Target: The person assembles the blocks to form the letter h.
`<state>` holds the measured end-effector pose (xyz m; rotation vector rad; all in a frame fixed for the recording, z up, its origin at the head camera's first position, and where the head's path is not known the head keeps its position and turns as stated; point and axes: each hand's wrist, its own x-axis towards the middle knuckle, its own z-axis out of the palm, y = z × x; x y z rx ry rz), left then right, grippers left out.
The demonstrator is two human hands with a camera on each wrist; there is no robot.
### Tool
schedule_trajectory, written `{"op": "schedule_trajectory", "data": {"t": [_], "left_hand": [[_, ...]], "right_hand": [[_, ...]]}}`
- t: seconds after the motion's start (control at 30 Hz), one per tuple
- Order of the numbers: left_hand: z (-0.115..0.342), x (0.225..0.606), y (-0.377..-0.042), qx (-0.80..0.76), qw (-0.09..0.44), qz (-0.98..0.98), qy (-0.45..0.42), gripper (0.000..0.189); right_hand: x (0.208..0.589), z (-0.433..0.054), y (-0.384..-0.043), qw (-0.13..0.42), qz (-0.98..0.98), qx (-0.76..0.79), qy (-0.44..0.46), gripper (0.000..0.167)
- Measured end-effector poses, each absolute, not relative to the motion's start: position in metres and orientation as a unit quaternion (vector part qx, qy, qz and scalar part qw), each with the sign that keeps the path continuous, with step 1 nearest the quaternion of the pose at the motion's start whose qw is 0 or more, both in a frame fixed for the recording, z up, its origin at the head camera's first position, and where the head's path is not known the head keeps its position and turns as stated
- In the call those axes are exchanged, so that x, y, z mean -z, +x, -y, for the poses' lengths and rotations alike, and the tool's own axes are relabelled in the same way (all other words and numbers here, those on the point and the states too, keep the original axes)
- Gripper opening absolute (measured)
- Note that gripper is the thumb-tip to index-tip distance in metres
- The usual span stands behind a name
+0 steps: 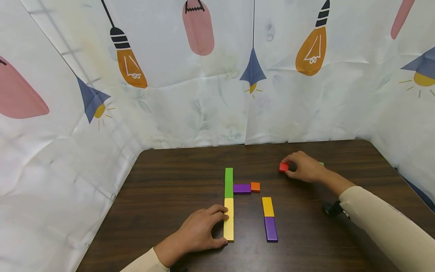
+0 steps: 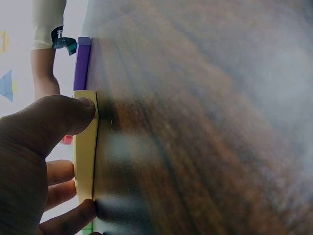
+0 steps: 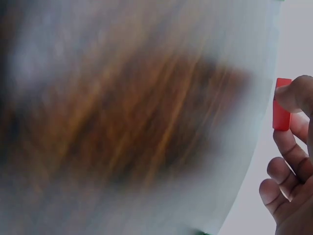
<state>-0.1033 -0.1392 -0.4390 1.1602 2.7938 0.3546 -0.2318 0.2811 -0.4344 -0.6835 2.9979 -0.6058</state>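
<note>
A red block (image 1: 283, 167) is pinched between the thumb and fingers of my right hand (image 1: 305, 168), toward the back right of the table; the right wrist view shows the block's long side (image 3: 281, 115). My left hand (image 1: 198, 229) touches the left side of two pale yellow blocks (image 1: 229, 229), its thumb at the near block and its fingertips at the far one. Two green blocks (image 1: 229, 183) continue that straight column away from me. From the column's right side a purple block (image 1: 242, 189) sticks out, with an orange block (image 1: 255, 187) at its end.
Right of the column, an orange-yellow block (image 1: 267, 206) lies end to end with another purple block (image 1: 270, 229). A bit of something green (image 1: 321, 164) shows behind my right wrist. Patterned cloth (image 1: 217, 109) hangs behind the dark wooden table (image 1: 170, 189).
</note>
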Motion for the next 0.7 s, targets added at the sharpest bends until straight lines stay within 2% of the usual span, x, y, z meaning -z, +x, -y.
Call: {"op": "schedule_trajectory", "data": {"t": [0.7], "left_hand": [[0.138, 0.439, -0.103, -0.115, 0.055, -0.917, 0.377, 0.057]], "right_hand": [[0.438, -0.255, -0.211, 0.030, -0.945, 0.194, -0.262, 0.037]]}}
